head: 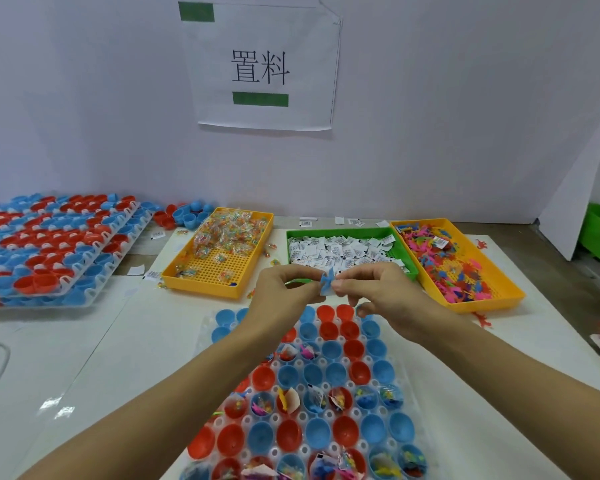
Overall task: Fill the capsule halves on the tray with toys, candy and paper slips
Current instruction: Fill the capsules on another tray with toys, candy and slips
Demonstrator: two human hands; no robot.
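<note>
Two hands, left hand (284, 289) and right hand (371, 292), are held together above the far edge of the capsule tray (407, 403); a blue toy (327, 278) and paper slip (325, 289) are pinched between them. Empty capsule halves (329, 351) lie directly below, toward the body. Candy bin (174, 273), slip bin (293, 233) and toy bin (492, 303) are ranged beyond on the worktop (118, 341); nothing is seen blocking the drop.

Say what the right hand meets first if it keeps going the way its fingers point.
The right hand points left toward the left hand; they already meet at the blue toy and paper slip pinched between them. So it would likely press into the left hand's fingertips first.
</note>
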